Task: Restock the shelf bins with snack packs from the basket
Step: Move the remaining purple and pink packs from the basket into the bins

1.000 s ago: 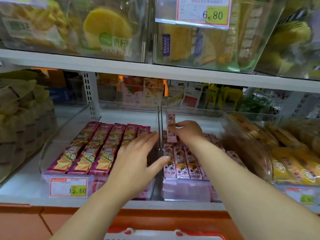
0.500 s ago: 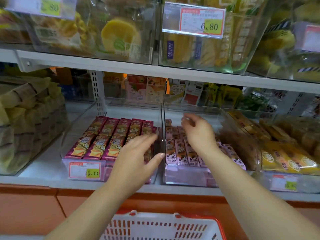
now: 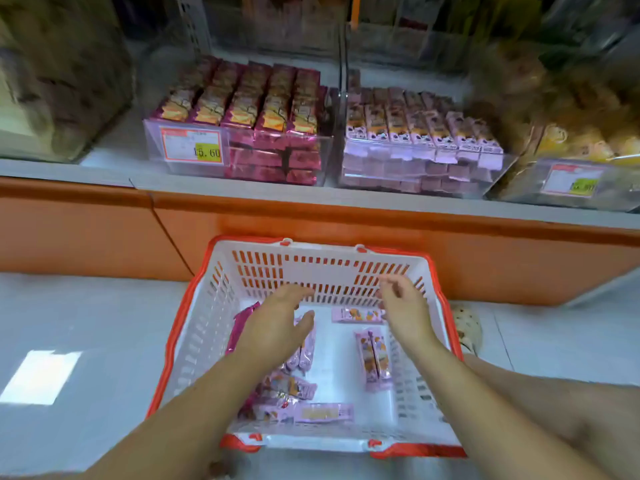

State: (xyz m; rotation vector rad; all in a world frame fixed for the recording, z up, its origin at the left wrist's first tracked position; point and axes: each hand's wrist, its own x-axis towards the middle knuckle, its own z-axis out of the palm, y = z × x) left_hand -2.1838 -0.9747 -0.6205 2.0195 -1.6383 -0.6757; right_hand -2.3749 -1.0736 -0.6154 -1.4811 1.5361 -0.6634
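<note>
view: head
around: white basket (image 3: 311, 268) with red rim on the floor (image 3: 104, 306), under the shelf (image 3: 69, 171); clear left bin (image 3: 152, 143) of magenta packs just beside right bin (image 3: 415, 171) of lilac packs.
task thing: lilac snack packs (image 3: 374, 358) lie loose in the basket.
hands: left hand (image 3: 277, 327) and right hand (image 3: 405, 313) over the basket, fingers loose, holding nothing.
blocking: left hand covers some packs.
writing: price tag (image 3: 192, 150) on left bin reads 15.60; pack print blurred.
change: 0.5 s ago both hands were up at the bins; now down at the basket.
</note>
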